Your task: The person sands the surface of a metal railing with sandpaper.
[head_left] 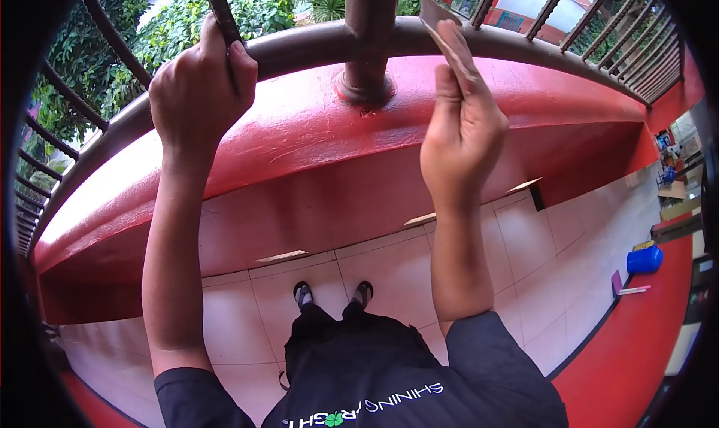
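Note:
My left hand (pixel 196 91) is closed around the foot of an upright metal bar (pixel 217 5), just above the brown railing pipe (pixel 299 52). To the right, my right hand (pixel 466 121) is raised in front of the railing, its fingers together and pointing up. A thin brownish-grey sheet, like sandpaper (pixel 437 11), sticks out past its fingertips and overlaps the pipe in this view. Between my hands, a thick brown post (pixel 367 46) meets the pink-red ledge (pixel 299 117).
Twisted bars (pixel 584 20) run along both sides of the railing. Green bushes (pixel 202 23) grow beyond it. My feet (pixel 333 293) stand on pale floor tiles (pixel 389 267) close to the wall. At right, a blue container (pixel 644 259) sits on a red surface (pixel 636 323).

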The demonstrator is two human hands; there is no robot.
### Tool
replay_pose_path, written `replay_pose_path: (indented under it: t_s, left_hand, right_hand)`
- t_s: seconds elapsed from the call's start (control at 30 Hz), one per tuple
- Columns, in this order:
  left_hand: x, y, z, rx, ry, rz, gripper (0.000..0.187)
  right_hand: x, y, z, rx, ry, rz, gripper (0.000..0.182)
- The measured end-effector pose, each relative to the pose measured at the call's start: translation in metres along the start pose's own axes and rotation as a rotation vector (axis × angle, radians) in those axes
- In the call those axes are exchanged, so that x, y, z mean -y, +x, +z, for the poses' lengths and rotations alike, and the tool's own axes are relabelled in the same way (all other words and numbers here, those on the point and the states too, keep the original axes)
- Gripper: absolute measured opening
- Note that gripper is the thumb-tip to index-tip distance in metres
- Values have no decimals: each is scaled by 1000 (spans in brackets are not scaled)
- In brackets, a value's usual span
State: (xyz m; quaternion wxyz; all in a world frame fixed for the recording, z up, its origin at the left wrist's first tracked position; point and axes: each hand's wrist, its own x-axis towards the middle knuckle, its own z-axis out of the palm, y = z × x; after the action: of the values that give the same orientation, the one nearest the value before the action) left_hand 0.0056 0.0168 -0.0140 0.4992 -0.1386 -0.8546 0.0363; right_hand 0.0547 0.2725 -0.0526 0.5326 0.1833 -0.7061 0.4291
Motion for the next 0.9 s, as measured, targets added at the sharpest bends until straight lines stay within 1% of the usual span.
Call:
replay_pose_path:
  t_s: [0.03,0.07,0.13,0.17,0.23,0.27,0.33,0.37,0.4,0.47,0.5,0.53,0.6,0.63,0.67,0.73,0.8,0.83,0.87,0.9]
  left_hand:
    - [0,0,0,-1,-18,-8,28]
    - [0,0,0,-1,-24,-7,28]
    - [1,0,1,-2,-28,8,28]
    - [0,0,0,0,-14,-2,27]
    - [1,0,0,-2,-13,-4,27]
    - [1,0,0,-7,-15,4,28]
    - [3,1,0,5,-31,12,28]
    - [3,1,1,-5,-36,20,28]
    - [4,0,2,-14,-37,27,28]
    - [6,1,2,-47,-78,39,28]
    - [6,2,3,-58,-79,43,27]
    - [6,1,2,-64,-80,39,27]
    - [6,1,1,-43,-111,26,28]
    - [6,1,1,-45,-118,25,27]
    - [6,1,2,-51,-123,21,26]
    - [8,1,4,-40,-151,11,24]
    - [9,4,3,-145,-187,44,24]
    - [6,4,-11,184,-224,-50,24]
    - [8,2,-8,192,-235,-55,24]
    - [9,0,-2,90,-227,-20,25]
  right_hand:
    - [1,1,11,88,-81,-50,37]
    - [0,-9,23,164,-215,-12,41]
    - [17,-27,25,223,-479,20,43]
    - [19,-31,24,220,-485,15,43]
    - [24,-36,17,397,-458,188,44]
    - [27,-35,16,396,-471,192,44]
    - [32,-23,18,91,-345,139,45]
    - [32,-19,21,19,-434,42,42]
    - [34,-24,27,12,-446,36,42]
    - [37,-38,40,249,-427,138,38]
    - [49,-40,37,317,-535,176,33]
    - [55,-33,33,313,-545,170,33]
    - [70,-21,27,383,-453,495,31]
    - [61,-18,34,118,-298,255,30]
    - [55,-14,39,113,-310,253,30]
    - [57,-10,48,77,-480,60,31]
    - [64,-28,65,93,-515,186,31]
    - [72,-32,62,211,-651,319,30]
    - [81,-36,58,340,-783,456,30]
    - [90,-36,57,346,-796,475,30]
